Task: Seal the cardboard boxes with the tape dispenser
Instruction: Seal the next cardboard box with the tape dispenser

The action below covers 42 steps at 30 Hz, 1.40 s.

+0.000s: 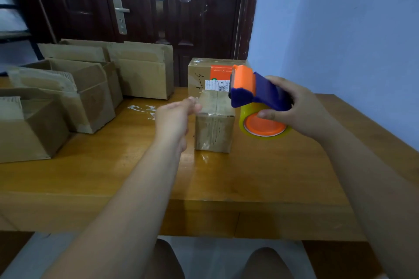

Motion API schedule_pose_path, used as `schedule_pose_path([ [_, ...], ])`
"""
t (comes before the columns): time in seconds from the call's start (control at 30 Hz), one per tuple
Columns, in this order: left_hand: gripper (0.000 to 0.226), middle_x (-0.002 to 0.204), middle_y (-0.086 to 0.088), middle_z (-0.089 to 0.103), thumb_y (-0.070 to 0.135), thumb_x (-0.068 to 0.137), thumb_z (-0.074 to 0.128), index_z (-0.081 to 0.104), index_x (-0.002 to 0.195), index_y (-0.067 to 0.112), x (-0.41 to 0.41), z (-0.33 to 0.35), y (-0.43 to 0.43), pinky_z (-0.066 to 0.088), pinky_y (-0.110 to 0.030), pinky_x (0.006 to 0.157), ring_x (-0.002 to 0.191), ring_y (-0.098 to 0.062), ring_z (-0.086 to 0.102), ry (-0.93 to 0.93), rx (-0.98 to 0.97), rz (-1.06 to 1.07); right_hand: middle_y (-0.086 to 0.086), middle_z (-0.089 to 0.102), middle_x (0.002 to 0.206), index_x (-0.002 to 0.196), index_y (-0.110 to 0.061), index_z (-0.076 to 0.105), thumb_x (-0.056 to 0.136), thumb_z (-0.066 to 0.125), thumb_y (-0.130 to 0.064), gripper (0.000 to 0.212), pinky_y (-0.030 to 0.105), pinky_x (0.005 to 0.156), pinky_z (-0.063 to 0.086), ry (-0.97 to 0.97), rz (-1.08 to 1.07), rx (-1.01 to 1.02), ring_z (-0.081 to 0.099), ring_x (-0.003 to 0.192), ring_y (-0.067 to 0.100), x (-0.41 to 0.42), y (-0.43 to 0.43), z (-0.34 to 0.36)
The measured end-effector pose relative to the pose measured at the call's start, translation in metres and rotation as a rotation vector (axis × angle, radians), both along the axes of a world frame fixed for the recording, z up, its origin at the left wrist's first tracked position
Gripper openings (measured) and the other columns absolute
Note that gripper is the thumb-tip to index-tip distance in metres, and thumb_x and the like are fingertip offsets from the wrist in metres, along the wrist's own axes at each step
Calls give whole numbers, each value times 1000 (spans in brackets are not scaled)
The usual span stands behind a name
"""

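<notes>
The right hand (pixel 301 108) held the blue and orange tape dispenser (pixel 256 95) in the air, fingers curled round its handle, just right of the small taped box (pixel 215 124) on the wooden table (pixel 249 176). The blurry left hand (pixel 174 115) reached to that box's top corner, fingers mostly straight, holding nothing. Open boxes (pixel 90 97) stood on the left.

Smooth plastic tape dispenser (pixel 260 93) in the right grip (pixel 301 111); just left of it, matt cardboard box (pixel 214 129) under shiny tape (pixel 217 106); glossy wood tabletop (pixel 249 176) below.
</notes>
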State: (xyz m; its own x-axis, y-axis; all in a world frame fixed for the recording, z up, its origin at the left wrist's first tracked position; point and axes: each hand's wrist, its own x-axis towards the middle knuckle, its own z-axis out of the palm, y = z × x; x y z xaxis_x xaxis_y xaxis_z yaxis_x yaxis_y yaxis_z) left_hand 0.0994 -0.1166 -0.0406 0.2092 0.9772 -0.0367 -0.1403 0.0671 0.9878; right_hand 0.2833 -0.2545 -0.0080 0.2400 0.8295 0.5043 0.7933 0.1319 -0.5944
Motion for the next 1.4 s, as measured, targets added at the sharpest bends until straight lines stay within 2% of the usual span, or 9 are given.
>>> schedule_pose_path([
  [0.07,10,64,17,63,32,85,67,68,79,24,7,-11,4,35,-26,75,75,3,44,17,-23,63,-44,51,103,113,-57,43,57,73,-61,63,-1,73,40,-32,-16,-29,51,97,-18,2,6,2],
  [0.17,16,67,17,60,32,87,66,68,72,26,14,-22,12,31,-17,55,68,2,49,87,80,203,-37,49,109,120,-50,42,53,71,-66,75,-2,73,39,-40,-20,-81,51,99,-17,6,17,4],
  [0.4,17,70,11,60,38,89,60,64,77,26,13,-21,33,32,-20,50,68,-4,54,532,395,210,-26,52,113,136,-35,45,55,68,-66,89,4,73,40,-66,-26,-131,54,100,-3,15,28,9],
  [0.6,25,74,6,63,24,85,66,68,61,19,13,-17,45,32,-22,60,74,-4,50,456,275,38,-20,54,116,137,-33,47,58,66,-65,87,0,68,39,-81,-44,-134,54,97,-5,14,28,3],
  [0.83,25,79,5,64,22,85,68,70,60,16,11,-13,49,34,-30,76,78,-3,48,388,209,-18,-22,55,109,135,-35,47,64,64,-60,78,5,64,39,-56,-36,-166,55,92,-8,16,30,-2],
  [1.0,25,79,4,65,24,85,67,70,62,15,8,-14,46,34,-31,78,81,-5,49,365,186,-38,-28,56,101,118,-55,44,64,66,-58,58,2,62,40,7,-17,-198,55,85,-14,17,29,-5],
  [1.1,22,76,5,63,23,87,66,70,68,13,8,-17,43,31,-31,80,78,-2,46,333,143,-60,-24,59,107,128,-43,48,64,67,-57,68,12,70,44,38,-8,-227,59,95,-3,23,30,-6],
  [1.27,22,77,7,62,22,88,66,70,70,11,5,-20,42,30,-30,81,77,-4,45,306,118,-59,-15,62,114,123,-52,46,63,69,-58,65,32,87,49,76,12,-237,60,105,11,29,31,-17],
  [1.4,22,56,15,62,20,88,65,69,68,11,4,-21,38,28,-35,92,77,0,46,246,43,-75,-9,62,118,130,-47,46,62,67,-61,73,40,86,52,57,-9,-251,61,105,18,32,31,-20],
])
